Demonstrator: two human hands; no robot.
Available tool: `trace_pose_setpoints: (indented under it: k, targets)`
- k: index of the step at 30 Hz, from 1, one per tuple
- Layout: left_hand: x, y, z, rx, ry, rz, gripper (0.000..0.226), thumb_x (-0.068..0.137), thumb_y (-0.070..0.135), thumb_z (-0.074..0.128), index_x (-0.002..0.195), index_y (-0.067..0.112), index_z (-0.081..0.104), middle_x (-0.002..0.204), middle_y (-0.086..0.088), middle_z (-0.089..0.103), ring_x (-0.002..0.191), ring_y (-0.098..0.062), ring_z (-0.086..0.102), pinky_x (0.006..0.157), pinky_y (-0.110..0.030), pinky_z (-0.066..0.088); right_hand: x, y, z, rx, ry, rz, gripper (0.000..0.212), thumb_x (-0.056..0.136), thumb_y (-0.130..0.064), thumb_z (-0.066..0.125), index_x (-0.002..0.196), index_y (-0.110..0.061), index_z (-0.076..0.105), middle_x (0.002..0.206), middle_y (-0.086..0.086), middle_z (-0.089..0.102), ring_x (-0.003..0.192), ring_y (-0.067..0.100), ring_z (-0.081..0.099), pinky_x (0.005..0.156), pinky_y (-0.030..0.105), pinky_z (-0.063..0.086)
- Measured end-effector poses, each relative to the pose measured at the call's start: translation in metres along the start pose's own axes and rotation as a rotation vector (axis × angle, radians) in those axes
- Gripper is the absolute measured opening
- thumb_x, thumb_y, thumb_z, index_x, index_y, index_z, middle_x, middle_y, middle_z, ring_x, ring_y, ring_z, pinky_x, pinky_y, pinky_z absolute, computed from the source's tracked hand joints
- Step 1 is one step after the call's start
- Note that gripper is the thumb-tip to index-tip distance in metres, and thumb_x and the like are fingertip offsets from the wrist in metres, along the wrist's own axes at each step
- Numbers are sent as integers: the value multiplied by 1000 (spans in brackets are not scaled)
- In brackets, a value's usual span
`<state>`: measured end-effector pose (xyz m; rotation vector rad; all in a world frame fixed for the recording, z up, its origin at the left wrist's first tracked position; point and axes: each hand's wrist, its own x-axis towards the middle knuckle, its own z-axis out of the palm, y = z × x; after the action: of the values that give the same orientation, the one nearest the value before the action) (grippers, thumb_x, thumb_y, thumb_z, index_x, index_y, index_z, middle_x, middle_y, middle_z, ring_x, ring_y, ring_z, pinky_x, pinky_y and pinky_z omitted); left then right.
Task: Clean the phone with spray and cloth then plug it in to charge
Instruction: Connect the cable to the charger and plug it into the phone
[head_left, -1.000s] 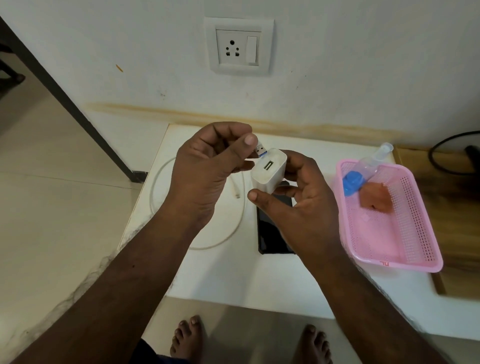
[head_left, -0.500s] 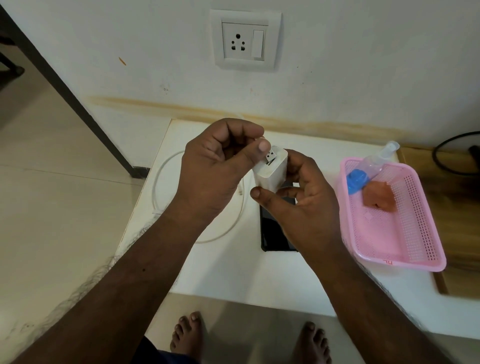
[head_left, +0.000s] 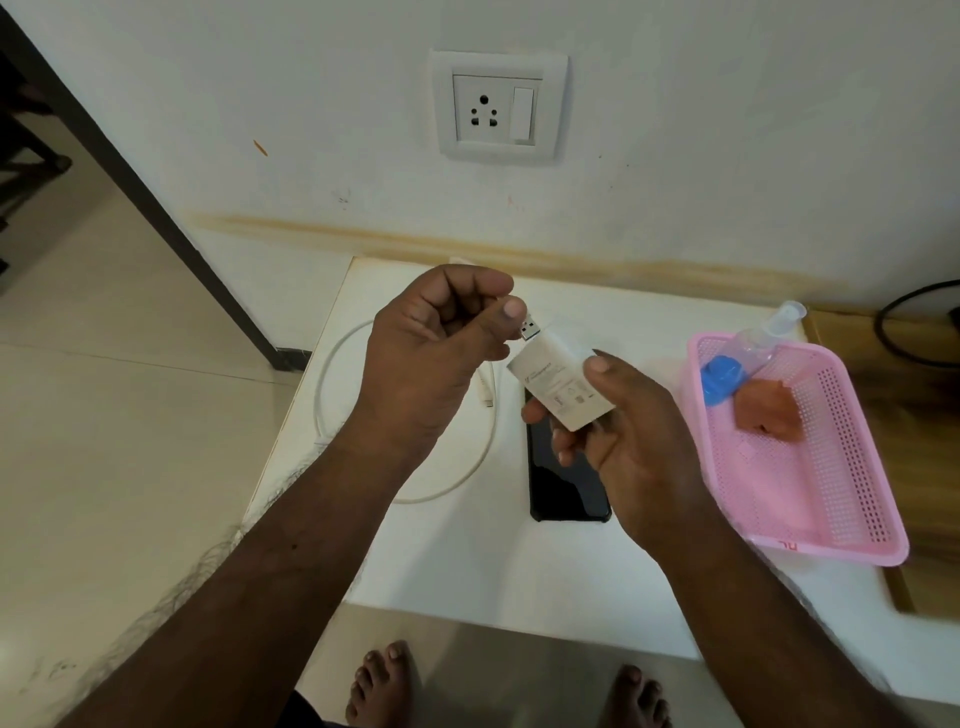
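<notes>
Right hand (head_left: 639, 441) grips white charger adapter (head_left: 558, 387) between thumb and curled fingers, above phone (head_left: 566, 483); adapter's long axis tilted, upper end aimed up-left at USB plug (head_left: 531, 328); left hand (head_left: 431, 353) pinches plug, other fingers curled shut; plug tip just beside adapter's top edge, contact unclear; half second ago plug sat at port face, adapter has since turned label side to camera; cable (head_left: 363, 441) loops on white table (head_left: 467, 561), phone flat, long axis toward wall.

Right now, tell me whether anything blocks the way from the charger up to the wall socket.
Nothing visible does. The right hand holds the charger above the phone, the left hand holds the USB plug at its top end, and the wall below the socket is bare.
</notes>
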<state>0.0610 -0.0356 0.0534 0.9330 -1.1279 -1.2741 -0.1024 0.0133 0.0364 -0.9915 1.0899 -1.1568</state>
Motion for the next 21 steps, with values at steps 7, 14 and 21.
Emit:
trace_pose_setpoints:
  k: [7, 14, 21]
  targets:
    - [0, -1, 2, -18, -8, -5, 14, 88, 1, 70, 96, 12, 69, 84, -5, 67, 77, -14, 67, 67, -27, 55, 3, -1, -2, 290, -75, 129, 50, 89, -49, 47, 107, -10, 71, 84, 25, 69, 54, 21, 50, 49, 29, 44]
    - [-2, -2, 6, -35, 19, 4, 16, 87, -3, 69, 97, 9, 67, 83, -6, 66, 76, -13, 66, 65, -21, 52, 3, 4, 5, 417, -101, 158, 49, 90, -47, 44, 106, -12, 73, 84, 22, 69, 55, 20, 51, 50, 30, 43]
    - [1, -7, 2, 4, -7, -8, 19, 87, -3, 70, 99, 12, 67, 78, -4, 63, 78, -14, 65, 69, -28, 56, 3, 12, 14, 496, -93, 191, 49, 89, -50, 48, 104, -11, 73, 81, 19, 67, 55, 18, 49, 52, 31, 40]
